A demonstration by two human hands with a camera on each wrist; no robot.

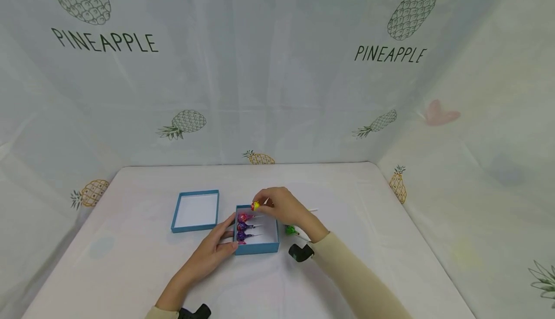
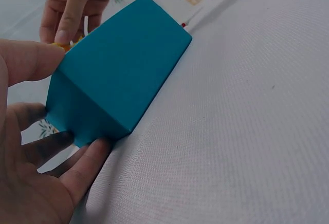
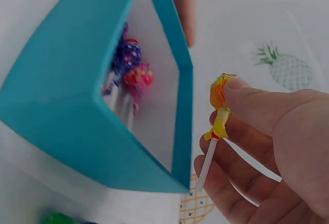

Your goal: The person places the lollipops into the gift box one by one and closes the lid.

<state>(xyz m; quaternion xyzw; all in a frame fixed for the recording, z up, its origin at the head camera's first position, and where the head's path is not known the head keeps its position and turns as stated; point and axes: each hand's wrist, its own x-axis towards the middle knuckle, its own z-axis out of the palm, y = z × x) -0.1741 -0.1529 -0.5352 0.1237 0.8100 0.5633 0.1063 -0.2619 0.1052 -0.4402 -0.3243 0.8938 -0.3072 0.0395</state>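
Right wrist view shows a yellow-wrapped, white-stemmed lollipop.

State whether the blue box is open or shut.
Open: the blue box shows lollipops inside, and its lid lies apart on the table.

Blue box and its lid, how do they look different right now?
The box is deep; the lid is much shallower. The box holds wrapped lollipops, while the lid shows its plain white inside. The left hand grips the box; the lid lies untouched. Both have blue walls and white insides.
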